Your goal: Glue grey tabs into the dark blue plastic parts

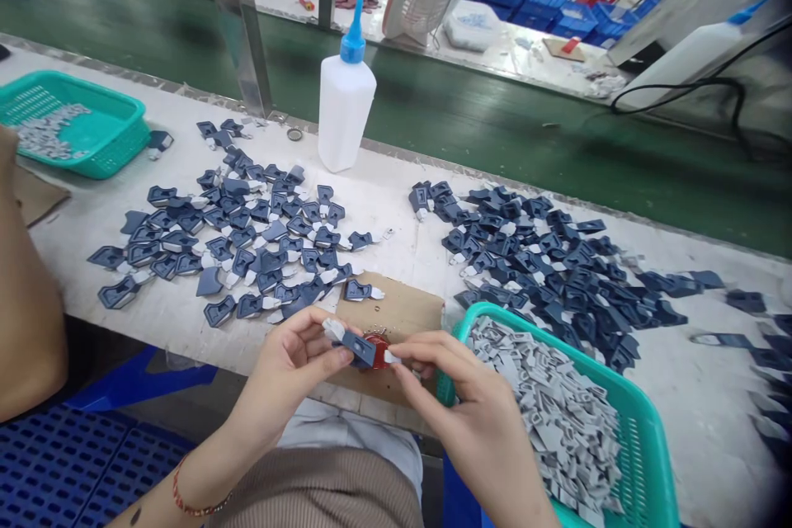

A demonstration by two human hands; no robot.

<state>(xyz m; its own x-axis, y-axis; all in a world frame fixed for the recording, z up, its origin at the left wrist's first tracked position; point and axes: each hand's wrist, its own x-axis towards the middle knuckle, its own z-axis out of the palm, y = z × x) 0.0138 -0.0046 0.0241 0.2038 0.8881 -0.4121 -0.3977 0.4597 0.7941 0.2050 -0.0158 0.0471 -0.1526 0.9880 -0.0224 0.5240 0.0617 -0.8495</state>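
My left hand is closed on a dark blue plastic part with a light grey tip at its upper left end. Between the thumb and fingertips of my right hand is a small light grey piece, just right of the blue part and apart from it. Beneath both hands a round red thing, partly hidden, sits on a sheet of cardboard. Another blue part with a grey tip lies on the cardboard's far edge.
A green basket of loose grey pieces stands beside my right hand. Blue parts lie in a left pile and a right pile. Behind them stands a white bottle with a blue nozzle. Another green basket and a person's arm are at left.
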